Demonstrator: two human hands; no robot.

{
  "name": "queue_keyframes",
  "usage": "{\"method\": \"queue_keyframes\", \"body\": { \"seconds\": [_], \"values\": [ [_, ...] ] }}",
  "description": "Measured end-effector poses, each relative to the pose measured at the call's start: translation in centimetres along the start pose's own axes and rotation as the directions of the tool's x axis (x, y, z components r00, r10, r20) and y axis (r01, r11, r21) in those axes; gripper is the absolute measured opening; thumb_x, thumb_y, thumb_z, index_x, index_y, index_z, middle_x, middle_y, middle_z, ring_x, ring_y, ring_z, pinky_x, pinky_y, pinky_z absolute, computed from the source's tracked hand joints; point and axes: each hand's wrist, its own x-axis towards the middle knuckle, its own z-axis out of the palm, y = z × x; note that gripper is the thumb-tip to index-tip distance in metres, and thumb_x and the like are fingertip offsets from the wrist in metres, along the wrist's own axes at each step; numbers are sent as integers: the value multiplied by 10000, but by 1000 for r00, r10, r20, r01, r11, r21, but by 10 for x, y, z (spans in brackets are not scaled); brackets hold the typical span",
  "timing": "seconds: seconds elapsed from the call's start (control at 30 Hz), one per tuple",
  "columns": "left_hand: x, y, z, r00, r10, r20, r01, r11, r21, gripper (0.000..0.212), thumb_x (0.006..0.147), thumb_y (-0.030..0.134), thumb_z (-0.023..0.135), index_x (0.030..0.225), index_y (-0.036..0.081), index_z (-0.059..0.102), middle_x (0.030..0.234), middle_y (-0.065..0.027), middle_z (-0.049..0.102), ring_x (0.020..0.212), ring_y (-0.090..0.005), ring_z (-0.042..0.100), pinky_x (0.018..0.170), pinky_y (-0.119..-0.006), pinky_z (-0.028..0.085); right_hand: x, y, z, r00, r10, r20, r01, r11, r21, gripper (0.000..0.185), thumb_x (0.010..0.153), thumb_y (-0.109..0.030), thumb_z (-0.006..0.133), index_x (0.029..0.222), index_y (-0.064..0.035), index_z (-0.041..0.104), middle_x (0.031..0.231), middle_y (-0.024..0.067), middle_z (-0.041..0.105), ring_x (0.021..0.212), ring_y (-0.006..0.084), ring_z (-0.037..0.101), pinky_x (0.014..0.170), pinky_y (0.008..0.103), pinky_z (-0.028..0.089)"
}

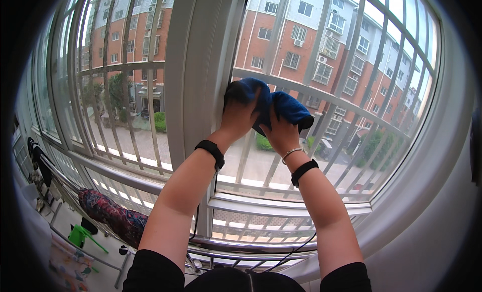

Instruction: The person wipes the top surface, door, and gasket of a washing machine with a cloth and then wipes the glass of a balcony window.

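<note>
Both my arms reach up to a window, and a blue cloth [289, 105] is bunched in my hands against the glass pane [256, 156]. My left hand [241, 115] grips the cloth's left part, close to the pale window frame [199, 77]. Just right of it, my right hand [282, 132] holds the other part, its fingers partly hidden in the folds. The cloth's right end shows a dark edge. Each wrist wears a black band, and a thin bracelet [293, 153] circles my right wrist.
Metal security bars [340, 88] stand outside the glass. A shiny metal rail [260, 243] runs below the window, with a dark patterned fabric [113, 216] draped at left. Lower left are a green stool [78, 235] and a floral cloth [71, 262]. A white wall [425, 235] curves along the right.
</note>
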Motion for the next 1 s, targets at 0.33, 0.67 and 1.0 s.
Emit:
{"method": "queue_keyframes", "body": {
  "seconds": [0.33,0.67,1.0],
  "values": [
    [127,-9,-42,998,26,-52,-19,990,137,748,854,308,603,1491,169,236,1228,-202,557,1163,-392,488,1037,-508,313,104,31,-54,854,-237,-463,143,963,-229,626,887,-417,557,1382,-60,420,1198,200,574,1083,356,564,933,468,413],
    [280,10,-67,995,104,4,-103,977,188,753,896,437,526,1505,169,174,1289,-217,515,1255,-402,422,1077,-519,273,208,104,-168,962,-74,-262,20,979,-203,670,926,-466,446,1504,-249,183,1511,139,286,1346,392,334,1112,489,262],
    [187,37,-1,911,334,-241,-241,907,346,633,870,322,544,1423,75,359,991,-177,638,971,-353,592,924,-480,403,136,127,-61,816,-290,-501,88,917,-389,544,896,-455,523,1289,-79,502,1116,163,627,1037,354,602,922,469,423]
  ]
}}
